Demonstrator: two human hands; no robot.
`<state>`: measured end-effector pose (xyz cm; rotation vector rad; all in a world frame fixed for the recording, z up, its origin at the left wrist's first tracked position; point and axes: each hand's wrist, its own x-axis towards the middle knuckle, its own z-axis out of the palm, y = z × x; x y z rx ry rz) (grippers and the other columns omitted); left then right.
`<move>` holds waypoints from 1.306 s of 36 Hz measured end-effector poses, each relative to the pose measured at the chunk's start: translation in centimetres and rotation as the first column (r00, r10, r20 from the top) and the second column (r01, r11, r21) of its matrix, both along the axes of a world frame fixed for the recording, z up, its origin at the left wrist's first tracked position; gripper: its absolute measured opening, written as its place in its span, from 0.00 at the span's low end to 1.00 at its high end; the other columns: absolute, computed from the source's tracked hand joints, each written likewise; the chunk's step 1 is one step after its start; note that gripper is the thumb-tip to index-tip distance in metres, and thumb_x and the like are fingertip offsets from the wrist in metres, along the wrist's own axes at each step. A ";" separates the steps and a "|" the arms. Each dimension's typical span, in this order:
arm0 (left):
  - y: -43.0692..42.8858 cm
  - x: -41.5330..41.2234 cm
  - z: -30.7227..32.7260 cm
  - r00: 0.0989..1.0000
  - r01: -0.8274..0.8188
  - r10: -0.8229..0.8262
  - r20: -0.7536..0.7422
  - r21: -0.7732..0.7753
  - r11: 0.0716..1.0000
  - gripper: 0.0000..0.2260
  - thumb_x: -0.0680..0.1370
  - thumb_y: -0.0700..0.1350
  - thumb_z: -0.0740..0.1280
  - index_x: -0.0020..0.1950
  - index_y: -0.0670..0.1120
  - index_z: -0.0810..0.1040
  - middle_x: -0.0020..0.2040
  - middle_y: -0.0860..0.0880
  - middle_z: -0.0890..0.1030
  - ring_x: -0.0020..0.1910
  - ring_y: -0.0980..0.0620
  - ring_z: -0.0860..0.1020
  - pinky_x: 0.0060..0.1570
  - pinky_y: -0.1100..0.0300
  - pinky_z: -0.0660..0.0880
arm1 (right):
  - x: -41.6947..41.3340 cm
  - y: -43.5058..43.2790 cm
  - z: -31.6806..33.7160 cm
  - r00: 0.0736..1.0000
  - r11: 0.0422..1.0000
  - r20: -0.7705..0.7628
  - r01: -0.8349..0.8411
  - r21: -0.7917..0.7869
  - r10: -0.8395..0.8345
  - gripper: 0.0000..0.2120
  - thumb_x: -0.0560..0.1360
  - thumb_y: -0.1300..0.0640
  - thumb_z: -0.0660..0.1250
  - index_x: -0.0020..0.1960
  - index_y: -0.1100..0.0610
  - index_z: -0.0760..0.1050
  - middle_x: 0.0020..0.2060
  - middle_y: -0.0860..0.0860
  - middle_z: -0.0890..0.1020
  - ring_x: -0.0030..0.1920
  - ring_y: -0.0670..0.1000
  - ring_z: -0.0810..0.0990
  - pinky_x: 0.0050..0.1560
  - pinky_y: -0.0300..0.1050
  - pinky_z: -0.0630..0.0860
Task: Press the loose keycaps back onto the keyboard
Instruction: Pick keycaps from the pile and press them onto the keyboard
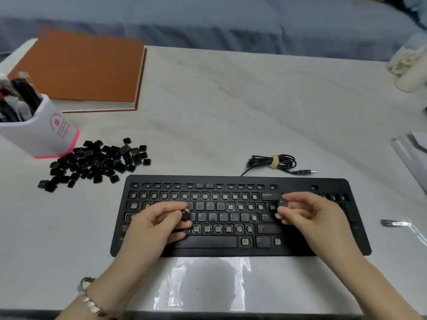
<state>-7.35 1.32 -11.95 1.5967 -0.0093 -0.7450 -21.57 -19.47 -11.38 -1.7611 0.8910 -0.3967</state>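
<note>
A pale table (231, 107) carries a black keyboard (240, 249) at lower centre, loose keycaps (97, 163) left, pen holder (44, 135), orange notebook (83, 68) and coiled cable (272, 162).

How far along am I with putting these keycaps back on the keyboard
Early on. Done: on the keyboard, a few letter keys in the middle rows, Backspace, Enter and the spacebar are capped. In hand: the left hand and the right hand each pinch one keycap above the board. Left: most sockets are bare, and a large pile of loose keycaps waits beside the pen cup.
</note>
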 end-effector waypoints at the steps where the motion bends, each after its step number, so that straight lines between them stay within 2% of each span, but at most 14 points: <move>1: 0.0 -0.1 0.0 1.000 0.006 -0.006 0.011 0.006 1.000 0.11 0.77 0.33 0.62 0.44 0.45 0.82 0.38 0.50 0.84 0.36 0.55 0.83 0.32 0.68 0.77 | 0.2 0.2 -0.1 0.999 0.998 -0.017 -0.034 -0.046 0.033 0.12 0.67 0.67 0.72 0.39 0.50 0.77 0.32 0.48 0.81 0.30 0.44 0.81 0.36 0.27 0.74; 6: -0.1 -0.3 -0.3 0.999 0.018 -0.020 0.038 0.029 0.999 0.12 0.77 0.32 0.61 0.42 0.44 0.82 0.34 0.50 0.83 0.35 0.56 0.82 0.33 0.69 0.76 | 1.2 1.0 -0.7 0.980 0.948 -0.116 -0.189 -0.256 0.163 0.16 0.66 0.62 0.74 0.37 0.42 0.74 0.34 0.45 0.79 0.35 0.37 0.76 0.37 0.24 0.69; 13: 0.0 -0.4 -0.7 0.999 0.009 -0.010 0.043 0.034 0.999 0.13 0.77 0.31 0.61 0.42 0.44 0.82 0.36 0.50 0.84 0.35 0.56 0.82 0.32 0.69 0.76 | 2.8 1.5 -1.6 0.956 0.874 -0.148 -0.292 -0.388 0.254 0.07 0.66 0.61 0.75 0.42 0.54 0.81 0.34 0.44 0.76 0.38 0.38 0.74 0.39 0.24 0.66; 20: 0.0 -0.6 -0.7 0.999 0.007 -0.008 0.040 0.023 1.000 0.13 0.77 0.31 0.61 0.42 0.45 0.82 0.35 0.49 0.84 0.36 0.55 0.83 0.32 0.69 0.76 | 4.1 1.8 -2.1 0.941 0.835 -0.184 -0.338 -0.435 0.284 0.07 0.66 0.59 0.75 0.44 0.55 0.82 0.34 0.43 0.74 0.35 0.41 0.73 0.40 0.26 0.66; 28: 0.0 -0.6 -0.7 1.000 0.008 -0.008 0.029 0.021 1.000 0.12 0.76 0.32 0.62 0.42 0.45 0.82 0.35 0.49 0.84 0.37 0.55 0.83 0.32 0.70 0.76 | 4.1 1.6 -2.3 0.945 0.865 -0.185 -0.321 -0.387 0.268 0.08 0.65 0.60 0.75 0.44 0.55 0.83 0.34 0.42 0.73 0.35 0.42 0.73 0.42 0.24 0.66; 31: 0.0 -0.7 -0.7 0.999 0.008 -0.009 0.030 0.017 1.000 0.12 0.76 0.31 0.62 0.42 0.45 0.82 0.35 0.49 0.84 0.36 0.55 0.83 0.32 0.70 0.76 | 3.6 1.2 -2.2 0.948 0.870 -0.188 -0.312 -0.383 0.257 0.05 0.65 0.61 0.75 0.41 0.55 0.82 0.33 0.44 0.75 0.33 0.44 0.73 0.40 0.25 0.66; 33: 0.0 -0.7 -0.7 1.000 0.005 -0.005 0.027 0.012 1.000 0.12 0.76 0.31 0.62 0.42 0.44 0.81 0.34 0.49 0.84 0.36 0.55 0.83 0.32 0.70 0.76 | 3.1 0.8 -2.0 0.953 0.865 -0.175 -0.299 -0.403 0.248 0.04 0.67 0.62 0.74 0.38 0.54 0.80 0.33 0.44 0.75 0.37 0.43 0.74 0.39 0.26 0.66; 37: 0.0 -0.8 -0.8 0.999 0.011 -0.011 0.034 0.016 1.000 0.12 0.76 0.31 0.62 0.42 0.45 0.81 0.34 0.49 0.84 0.36 0.56 0.83 0.33 0.70 0.76 | 2.4 -0.2 -1.3 0.952 0.861 -0.186 -0.301 -0.409 0.244 0.07 0.70 0.61 0.71 0.38 0.51 0.78 0.36 0.43 0.77 0.40 0.40 0.74 0.39 0.24 0.66; 41: -0.1 -0.7 -0.7 0.999 0.016 -0.017 0.037 0.021 1.000 0.12 0.76 0.31 0.62 0.42 0.45 0.81 0.33 0.50 0.84 0.35 0.56 0.82 0.33 0.70 0.76 | 2.4 -0.5 -0.6 0.964 0.926 -0.202 -0.229 -0.299 0.173 0.09 0.69 0.60 0.71 0.35 0.48 0.78 0.31 0.41 0.80 0.32 0.35 0.76 0.37 0.22 0.68; 43: -0.1 -0.7 -0.7 0.999 0.017 -0.018 0.033 0.022 1.000 0.12 0.76 0.31 0.62 0.42 0.44 0.81 0.33 0.50 0.83 0.35 0.57 0.82 0.33 0.70 0.76 | 2.6 -0.6 -0.2 0.970 0.958 -0.183 -0.198 -0.209 0.160 0.08 0.68 0.61 0.72 0.33 0.50 0.79 0.28 0.44 0.82 0.30 0.36 0.78 0.35 0.24 0.70; 47: -0.3 -0.5 -0.4 0.999 0.022 -0.022 0.028 0.007 1.000 0.11 0.76 0.31 0.63 0.43 0.43 0.81 0.33 0.49 0.83 0.35 0.56 0.82 0.34 0.70 0.77 | 3.2 -0.8 0.4 0.980 0.983 -0.091 -0.180 -0.032 0.176 0.08 0.69 0.66 0.70 0.36 0.54 0.78 0.31 0.51 0.83 0.32 0.44 0.82 0.39 0.32 0.77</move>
